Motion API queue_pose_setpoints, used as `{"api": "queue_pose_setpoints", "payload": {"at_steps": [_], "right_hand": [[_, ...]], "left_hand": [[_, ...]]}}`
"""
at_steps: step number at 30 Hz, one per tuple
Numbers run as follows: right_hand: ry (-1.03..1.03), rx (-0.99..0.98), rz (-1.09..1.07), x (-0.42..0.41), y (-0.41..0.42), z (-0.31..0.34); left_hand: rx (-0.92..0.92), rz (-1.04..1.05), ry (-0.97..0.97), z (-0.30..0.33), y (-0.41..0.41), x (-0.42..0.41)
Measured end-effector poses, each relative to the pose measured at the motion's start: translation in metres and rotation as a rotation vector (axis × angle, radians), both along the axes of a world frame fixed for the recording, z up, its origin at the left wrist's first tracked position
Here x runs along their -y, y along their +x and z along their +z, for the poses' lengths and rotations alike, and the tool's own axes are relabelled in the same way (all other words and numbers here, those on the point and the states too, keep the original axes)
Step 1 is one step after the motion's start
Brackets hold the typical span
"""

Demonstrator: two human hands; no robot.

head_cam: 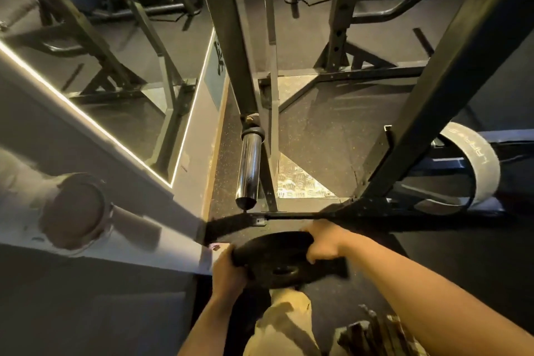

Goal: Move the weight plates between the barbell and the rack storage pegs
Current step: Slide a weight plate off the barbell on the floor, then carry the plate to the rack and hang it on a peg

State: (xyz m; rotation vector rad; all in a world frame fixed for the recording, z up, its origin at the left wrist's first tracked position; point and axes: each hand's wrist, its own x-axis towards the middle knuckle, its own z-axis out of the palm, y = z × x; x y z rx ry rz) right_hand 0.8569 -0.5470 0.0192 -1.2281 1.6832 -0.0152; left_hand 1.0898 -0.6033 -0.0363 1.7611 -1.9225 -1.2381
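A small black weight plate (277,260) is held low and roughly flat, gripped at its opposite rims by the left hand (228,269) and the right hand (323,243), fingers curled round the edges. It is carried near the bare chrome sleeve (248,166) of the barbell, not yet slid on. A grey plate (474,165) sits stored by the rack upright (433,89); the transfer is judged midway.

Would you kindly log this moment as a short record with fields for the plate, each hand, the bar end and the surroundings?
plate: black weight plate, carried roughly flat, off any bar or peg
left hand: grips the plate's left rim
right hand: grips the right rim
bar end: chrome barbell sleeve, bare, ahead of the plate
surroundings: rack upright; grey plate at right
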Motion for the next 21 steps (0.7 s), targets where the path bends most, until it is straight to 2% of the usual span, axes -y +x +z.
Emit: {"api": "queue_pose_setpoints", "payload": {"at_steps": [3,5,11,14,21], "right_hand": [[0.083,-0.002,0.006,-0.043,-0.023,-0.004],[0.111,0.016,-0.050,-0.082,-0.045,-0.009],[0.129,0.078,-0.302,-0.208,-0.100,-0.005],[0.121,0.092,-0.457,-0.269,-0.130,0.003],[0.069,0.048,-0.652,-0.416,-0.191,0.020]], "left_hand": [[0.079,0.012,0.157,-0.005,-0.026,-0.047],[0.175,-0.061,0.193,0.001,-0.051,-0.076],[0.261,-0.321,0.103,0.015,-0.133,-0.142],[0.245,-0.408,0.093,0.019,-0.177,-0.183],[0.205,-0.643,0.069,0.019,-0.276,-0.286]]}}
